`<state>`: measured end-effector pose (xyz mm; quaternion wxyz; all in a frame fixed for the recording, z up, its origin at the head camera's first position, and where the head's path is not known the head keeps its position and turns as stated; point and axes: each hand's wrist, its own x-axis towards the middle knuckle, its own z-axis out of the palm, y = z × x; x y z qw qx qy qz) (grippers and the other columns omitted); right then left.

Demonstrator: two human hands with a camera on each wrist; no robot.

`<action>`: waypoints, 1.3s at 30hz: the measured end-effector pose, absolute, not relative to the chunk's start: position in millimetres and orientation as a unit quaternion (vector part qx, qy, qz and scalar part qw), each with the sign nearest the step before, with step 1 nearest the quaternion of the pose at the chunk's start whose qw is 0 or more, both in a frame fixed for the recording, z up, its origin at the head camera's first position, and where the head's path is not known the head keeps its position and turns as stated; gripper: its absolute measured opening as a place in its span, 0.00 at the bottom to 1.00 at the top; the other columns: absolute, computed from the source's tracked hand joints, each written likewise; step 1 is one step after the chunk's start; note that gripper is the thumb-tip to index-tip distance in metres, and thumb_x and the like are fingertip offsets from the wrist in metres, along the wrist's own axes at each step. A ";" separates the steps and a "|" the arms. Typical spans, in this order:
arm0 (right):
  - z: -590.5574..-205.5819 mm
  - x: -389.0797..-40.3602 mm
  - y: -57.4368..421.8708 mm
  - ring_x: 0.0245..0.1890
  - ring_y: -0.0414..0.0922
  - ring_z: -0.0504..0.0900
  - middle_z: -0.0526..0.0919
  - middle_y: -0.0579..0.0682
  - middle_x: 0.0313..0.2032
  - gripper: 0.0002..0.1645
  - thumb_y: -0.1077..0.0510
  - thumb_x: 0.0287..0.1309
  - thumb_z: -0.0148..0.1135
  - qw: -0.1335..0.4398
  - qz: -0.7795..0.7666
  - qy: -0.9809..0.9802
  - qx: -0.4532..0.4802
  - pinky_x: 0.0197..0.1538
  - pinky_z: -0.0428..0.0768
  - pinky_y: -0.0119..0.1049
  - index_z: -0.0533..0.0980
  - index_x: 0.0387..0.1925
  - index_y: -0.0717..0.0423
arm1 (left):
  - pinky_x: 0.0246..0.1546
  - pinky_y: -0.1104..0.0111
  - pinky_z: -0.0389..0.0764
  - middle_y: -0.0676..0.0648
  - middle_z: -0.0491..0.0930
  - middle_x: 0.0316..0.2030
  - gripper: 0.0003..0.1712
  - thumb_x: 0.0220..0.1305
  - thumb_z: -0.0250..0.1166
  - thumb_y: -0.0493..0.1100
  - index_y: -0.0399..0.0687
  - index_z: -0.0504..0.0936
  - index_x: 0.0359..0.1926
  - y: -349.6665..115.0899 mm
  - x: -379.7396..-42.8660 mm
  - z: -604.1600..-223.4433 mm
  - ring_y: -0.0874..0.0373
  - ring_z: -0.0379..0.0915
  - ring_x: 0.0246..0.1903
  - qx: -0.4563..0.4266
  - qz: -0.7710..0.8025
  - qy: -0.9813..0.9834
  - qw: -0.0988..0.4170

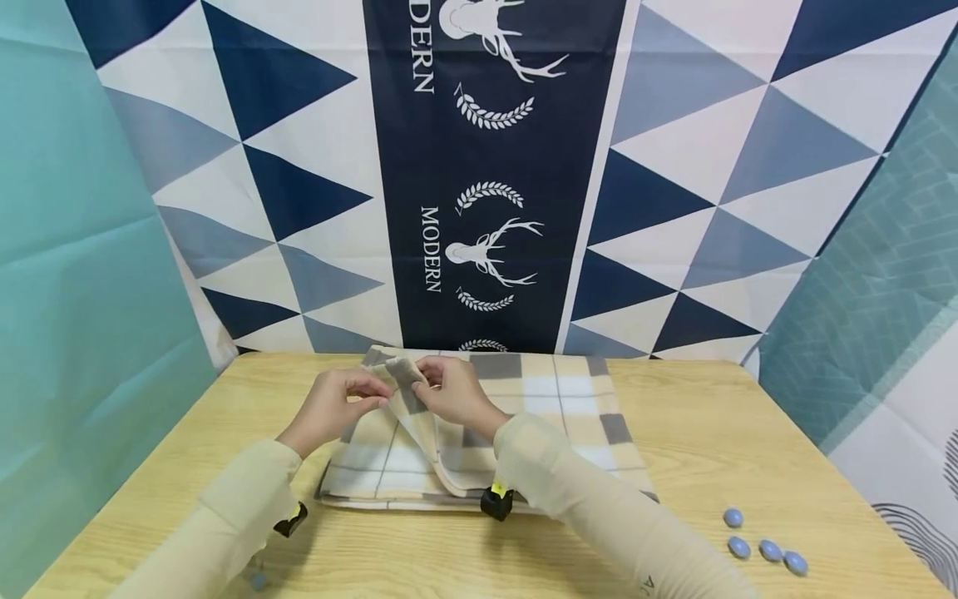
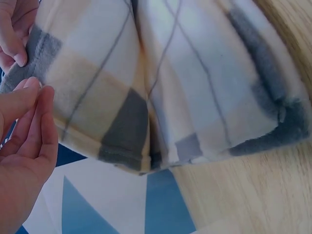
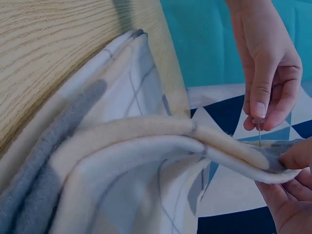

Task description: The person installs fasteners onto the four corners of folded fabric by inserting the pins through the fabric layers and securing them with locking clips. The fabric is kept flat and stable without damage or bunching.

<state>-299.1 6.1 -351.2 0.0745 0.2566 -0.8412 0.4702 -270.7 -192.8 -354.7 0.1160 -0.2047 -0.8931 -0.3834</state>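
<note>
From right wrist only, thin pin [image 3: 260, 137], pinched

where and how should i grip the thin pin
Pinch the thin pin at the end away from the plaid cloth, probably best from the left: its shaft is slim, its other end meets the cloth, and the right hand occupies the right.

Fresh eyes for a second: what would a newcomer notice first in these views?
Probably the navy backdrop panel behind the table, with its white stag heads and MODERN lettering. Then the folded plaid blanket on the table: the right hand pinches its raised flap, where the left hand holds a thin pin.
</note>
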 end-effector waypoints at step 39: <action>-354.5 -291.4 2.6 0.37 0.51 0.87 0.87 0.60 0.37 0.09 0.69 0.55 0.63 0.073 0.475 -0.821 0.308 0.37 0.82 0.22 0.82 0.40 0.66 | 0.56 0.47 0.75 0.46 0.82 0.44 0.20 0.53 0.72 0.39 0.48 0.80 0.48 -204.0 -296.7 -357.1 0.47 0.76 0.50 -0.281 -0.367 -0.885 0.061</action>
